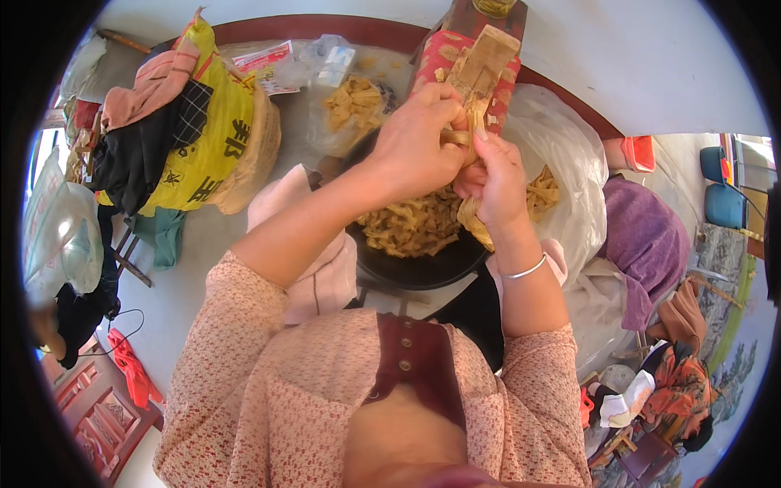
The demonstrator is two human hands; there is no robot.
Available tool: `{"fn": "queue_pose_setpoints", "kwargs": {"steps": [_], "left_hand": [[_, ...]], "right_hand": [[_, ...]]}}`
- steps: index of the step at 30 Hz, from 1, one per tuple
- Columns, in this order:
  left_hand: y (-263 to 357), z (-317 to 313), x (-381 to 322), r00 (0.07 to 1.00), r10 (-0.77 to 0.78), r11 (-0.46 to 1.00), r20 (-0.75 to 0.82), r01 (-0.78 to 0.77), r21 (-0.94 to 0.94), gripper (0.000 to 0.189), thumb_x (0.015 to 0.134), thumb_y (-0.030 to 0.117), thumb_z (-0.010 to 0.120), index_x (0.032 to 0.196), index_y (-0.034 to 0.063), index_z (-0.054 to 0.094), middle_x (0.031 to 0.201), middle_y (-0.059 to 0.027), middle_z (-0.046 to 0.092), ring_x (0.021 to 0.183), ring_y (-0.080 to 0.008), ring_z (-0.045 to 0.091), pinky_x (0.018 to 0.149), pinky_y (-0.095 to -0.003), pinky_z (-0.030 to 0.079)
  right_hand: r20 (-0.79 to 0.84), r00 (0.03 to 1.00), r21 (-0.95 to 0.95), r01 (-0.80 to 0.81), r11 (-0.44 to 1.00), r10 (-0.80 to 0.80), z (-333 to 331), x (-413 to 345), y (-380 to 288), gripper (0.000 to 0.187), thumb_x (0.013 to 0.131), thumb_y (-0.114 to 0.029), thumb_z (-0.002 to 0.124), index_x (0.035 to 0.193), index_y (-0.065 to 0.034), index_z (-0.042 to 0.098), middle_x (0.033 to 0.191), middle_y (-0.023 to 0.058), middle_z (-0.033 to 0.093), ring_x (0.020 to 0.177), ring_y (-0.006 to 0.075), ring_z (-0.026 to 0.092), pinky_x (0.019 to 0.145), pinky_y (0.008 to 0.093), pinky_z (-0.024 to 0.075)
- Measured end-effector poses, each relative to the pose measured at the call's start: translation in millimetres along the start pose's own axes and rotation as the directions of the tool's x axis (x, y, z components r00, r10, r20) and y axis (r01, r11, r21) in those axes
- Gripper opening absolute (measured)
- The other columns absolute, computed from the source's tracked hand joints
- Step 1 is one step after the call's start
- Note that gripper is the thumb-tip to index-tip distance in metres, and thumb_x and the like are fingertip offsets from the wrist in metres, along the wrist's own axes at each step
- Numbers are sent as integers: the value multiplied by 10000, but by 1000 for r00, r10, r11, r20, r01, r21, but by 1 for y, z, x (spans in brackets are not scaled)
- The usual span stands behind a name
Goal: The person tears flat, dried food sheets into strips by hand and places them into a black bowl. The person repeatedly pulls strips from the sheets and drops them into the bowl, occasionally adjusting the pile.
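My left hand (424, 143) and my right hand (497, 183) meet above a black basin (415, 277), both pinching a tan fibrous strip (475, 122). The strip is looped around the left fingers. More of the tan material (475, 222) hangs below my right hand. Cut, crinkled tan pieces (412, 229) are heaped in the basin. Just beyond the hands, a worn wooden block (485, 61) lies on a red patterned cloth (427, 58) over a narrow bench. The strip's far end runs to the block's near end; how it is attached there is hidden.
A clear plastic bag (573, 158) with tan strips (542, 192) stands at the right. Another bag of tan pieces (351, 104) lies beyond the basin. At the left is a yellow sack (223, 146) draped with clothes. A purple cloth (644, 232) covers something at the right.
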State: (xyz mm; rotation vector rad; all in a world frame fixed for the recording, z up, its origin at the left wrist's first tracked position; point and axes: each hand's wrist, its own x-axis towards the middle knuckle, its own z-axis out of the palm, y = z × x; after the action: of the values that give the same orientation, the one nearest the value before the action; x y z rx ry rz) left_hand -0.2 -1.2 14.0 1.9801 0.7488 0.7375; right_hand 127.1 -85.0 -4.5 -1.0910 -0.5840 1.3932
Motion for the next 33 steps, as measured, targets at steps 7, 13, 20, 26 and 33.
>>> {"fn": "queue_pose_setpoints", "kwargs": {"steps": [7,13,20,26,33], "left_hand": [[-21,-9,-3,888,461,887,11,-461,42,64,680,-11,527,721,21,564,775,-131,610,654,-239,577,590,-320,462],[-18,-13,1,976,-174,945,131,203,-255,54,754,51,535,722,14,557,634,-42,537,584,-113,502,517,-282,398],[-4,-17,4,994,-111,993,10,110,34,83,718,44,613,724,-1,543,605,-37,515,543,-101,463,500,-287,386],[-14,-16,3,986,152,986,69,-156,56,163,732,109,679,710,0,560,558,-67,489,509,-134,467,489,-294,392],[-9,-28,8,915,-142,972,377,201,-122,257,834,187,674,671,24,560,509,-18,469,439,-112,471,426,-247,367]], "right_hand": [[306,889,206,-412,888,341,-6,-3,-21,159,911,-192,502,881,-52,573,516,-76,356,405,38,296,405,217,292],[64,983,-333,181,925,-170,6,-6,-11,120,833,-13,632,936,9,573,721,-27,578,568,-6,435,488,172,334],[341,940,343,-153,927,29,-21,3,-7,123,868,-76,630,976,-23,609,685,-35,549,488,10,371,427,177,294],[98,995,222,-2,975,-20,-12,4,-3,125,902,-128,612,986,-35,612,654,-25,538,473,16,349,419,181,289],[-46,999,96,-21,995,26,-4,2,-3,151,914,-165,610,943,-19,585,632,-38,481,495,18,364,428,186,287]]}}
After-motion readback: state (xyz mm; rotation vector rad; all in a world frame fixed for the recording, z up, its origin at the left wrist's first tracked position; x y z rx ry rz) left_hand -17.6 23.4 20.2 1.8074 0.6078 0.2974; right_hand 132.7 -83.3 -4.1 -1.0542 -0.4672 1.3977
